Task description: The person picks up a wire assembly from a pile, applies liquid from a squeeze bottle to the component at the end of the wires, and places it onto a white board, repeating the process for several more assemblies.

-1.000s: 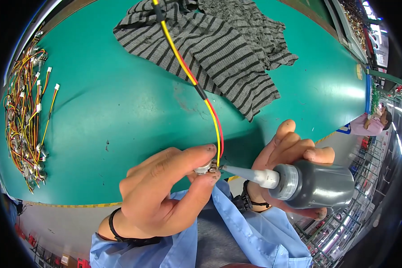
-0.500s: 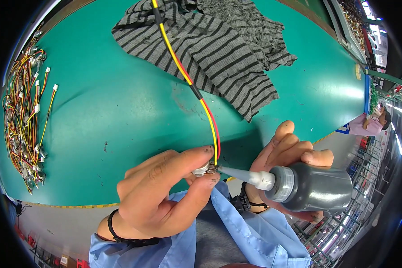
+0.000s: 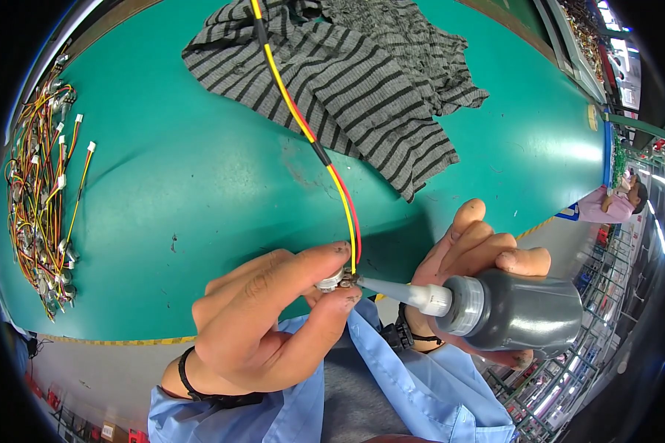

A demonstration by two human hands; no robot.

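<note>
Between the thumb and forefinger of my left hand (image 3: 270,317) is a small round metal potentiometer (image 3: 331,281). Yellow and red wires (image 3: 345,196) rise from its terminals, pass through black sleeves and run out over the top edge of the view. My right hand (image 3: 465,255) is wrapped round a dark squeeze bottle (image 3: 532,311), which lies tilted almost level. Its pale tapered nozzle (image 3: 388,288) points left, the tip at the potentiometer's terminals, where the wires join. Whether any liquid is coming out cannot be seen.
A green table (image 3: 148,199) spreads ahead of me. On its far left lies a heap of wired metal parts (image 3: 41,199) with white plugs. A crumpled grey-and-black striped cloth (image 3: 369,81) lies at the far middle. Another person (image 3: 609,205) in pink is beyond the right edge.
The wires and the potentiometer have shifted slightly left, and the nozzle tip has moved slightly left with them. Both hands keep their holds.
</note>
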